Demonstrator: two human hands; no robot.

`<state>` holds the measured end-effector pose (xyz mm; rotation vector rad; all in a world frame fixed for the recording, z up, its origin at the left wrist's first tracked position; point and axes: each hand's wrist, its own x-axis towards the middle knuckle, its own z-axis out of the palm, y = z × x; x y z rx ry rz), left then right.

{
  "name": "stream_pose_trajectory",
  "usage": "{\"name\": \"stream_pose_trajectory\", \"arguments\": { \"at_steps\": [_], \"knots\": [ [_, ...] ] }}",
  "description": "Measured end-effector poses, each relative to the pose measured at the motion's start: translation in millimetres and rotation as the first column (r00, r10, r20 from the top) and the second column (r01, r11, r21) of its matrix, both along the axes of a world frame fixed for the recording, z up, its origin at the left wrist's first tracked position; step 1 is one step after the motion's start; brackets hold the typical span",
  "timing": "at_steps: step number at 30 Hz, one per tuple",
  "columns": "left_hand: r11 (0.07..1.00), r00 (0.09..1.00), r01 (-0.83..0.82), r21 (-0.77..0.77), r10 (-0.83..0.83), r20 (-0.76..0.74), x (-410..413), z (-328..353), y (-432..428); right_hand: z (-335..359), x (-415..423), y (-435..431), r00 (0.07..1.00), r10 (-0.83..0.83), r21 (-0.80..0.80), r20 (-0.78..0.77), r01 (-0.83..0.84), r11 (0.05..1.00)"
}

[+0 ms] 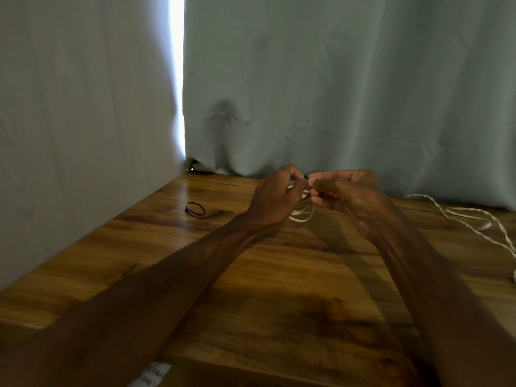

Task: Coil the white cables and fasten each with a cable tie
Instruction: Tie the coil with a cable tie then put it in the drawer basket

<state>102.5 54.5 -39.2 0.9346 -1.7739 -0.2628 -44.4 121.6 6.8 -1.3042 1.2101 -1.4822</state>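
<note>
Together left hand (275,196), right hand (346,194) pinch coiled cable (303,215) (tie (306,177), seemingly).

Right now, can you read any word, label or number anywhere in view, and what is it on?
White paper slip below the table edge nearest the camera: dark print, upside down and too blurred to read.
The white cable coil, loose black cable tie and curtain: no text visible.
</note>
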Motion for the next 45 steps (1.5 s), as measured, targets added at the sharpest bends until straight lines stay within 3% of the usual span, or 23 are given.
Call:
{"name": "stream_pose_trajectory", "arguments": {
  "at_steps": [13, 27, 45],
  "knots": [
    [0.999, 0.999, 0.032, 0.000, -0.032, 0.015, 1.5, 1.0, 1.4, 0.3, -1.3, 0.5, 1.000, 0.004, 0.009, 0.006, -0.004, 1.000],
    [0.996, 0.995, 0.083, -0.034, -0.081, 0.061, 5.7, 2.2, -0.9, 2.2, -0.6, -0.6, 0.982, 0.055, 0.110, 0.183, -0.076, 0.991],
    [0.983, 0.975, 0.074, -0.168, -0.036, 0.217, 13.3, 7.1, 1.0, 2.3, -9.6, -2.6, 0.987, 0.102, 0.179, 0.127, -0.124, 0.976]
  ]
}}
